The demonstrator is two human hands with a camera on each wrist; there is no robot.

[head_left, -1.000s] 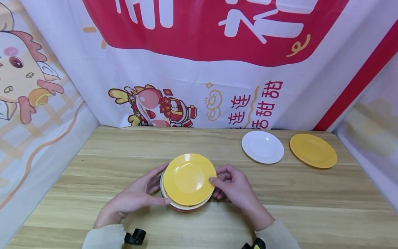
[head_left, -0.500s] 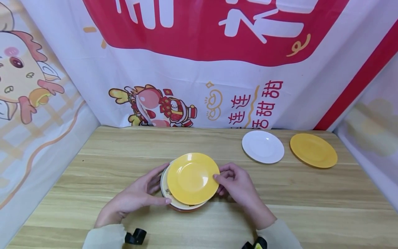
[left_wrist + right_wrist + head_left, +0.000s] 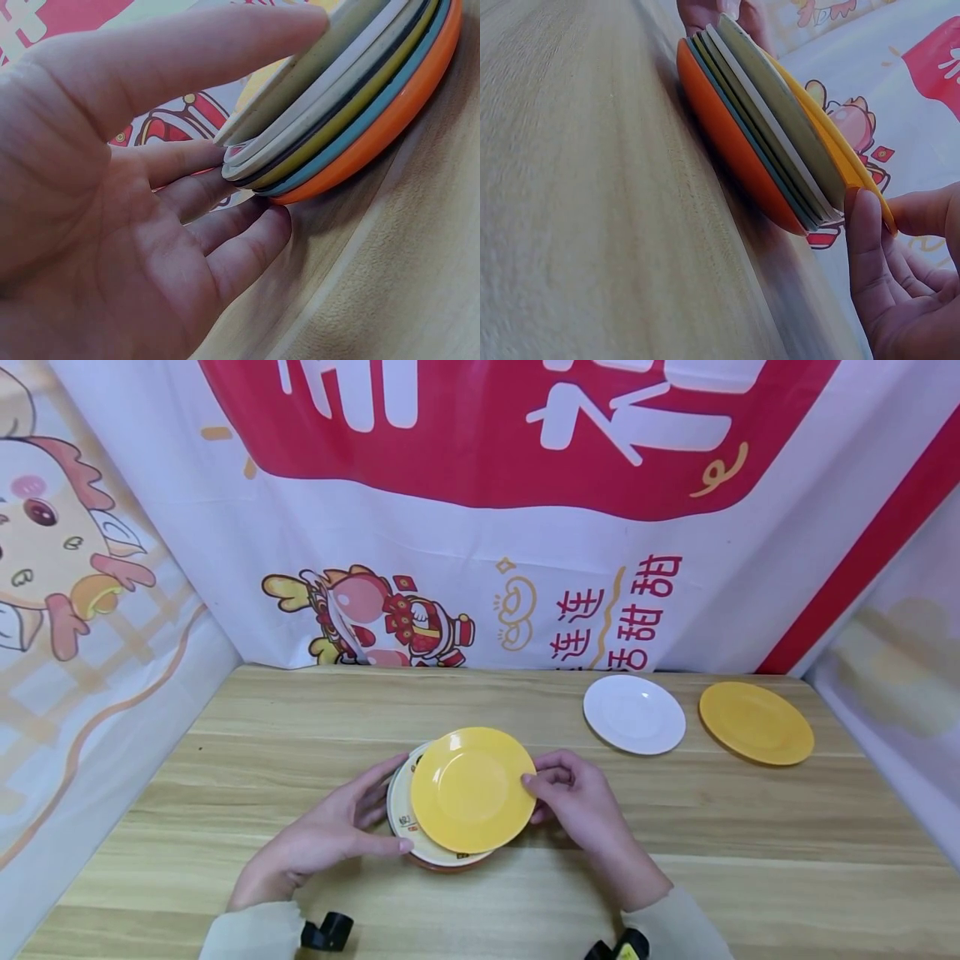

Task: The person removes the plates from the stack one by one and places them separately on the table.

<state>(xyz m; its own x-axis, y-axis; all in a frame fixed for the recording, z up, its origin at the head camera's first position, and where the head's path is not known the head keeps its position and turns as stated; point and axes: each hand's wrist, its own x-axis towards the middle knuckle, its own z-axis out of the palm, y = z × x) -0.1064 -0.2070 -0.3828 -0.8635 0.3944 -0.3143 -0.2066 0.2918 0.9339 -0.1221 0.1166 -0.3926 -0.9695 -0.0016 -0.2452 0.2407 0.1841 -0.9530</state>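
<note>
A yellow plate [image 3: 474, 789] lies over a stack of plates [image 3: 739, 135], shifted to the right so that the cream plate [image 3: 402, 822] beneath shows along the left. My right hand [image 3: 573, 806] pinches the yellow plate's right rim, thumb on top and fingers underneath. In the right wrist view that plate sits tilted, its near rim lifted off the stack. Around the stack's left side is my left hand [image 3: 322, 835], thumb at the front rim and fingertips against the plate edges. An orange plate [image 3: 397, 124] forms the bottom, with teal, olive, dark and pale rims above it.
On the wooden table [image 3: 300, 718], a white plate [image 3: 634, 714] lies at the back right. Another yellow plate [image 3: 756, 723] is beside it, near the right wall. Printed cloth [image 3: 487, 543] hangs behind the table and along both sides.
My right hand has slid the yellow plate rightward across the stack, uncovering more of the cream plate and its printed marks. The left hand has stayed in place.
</note>
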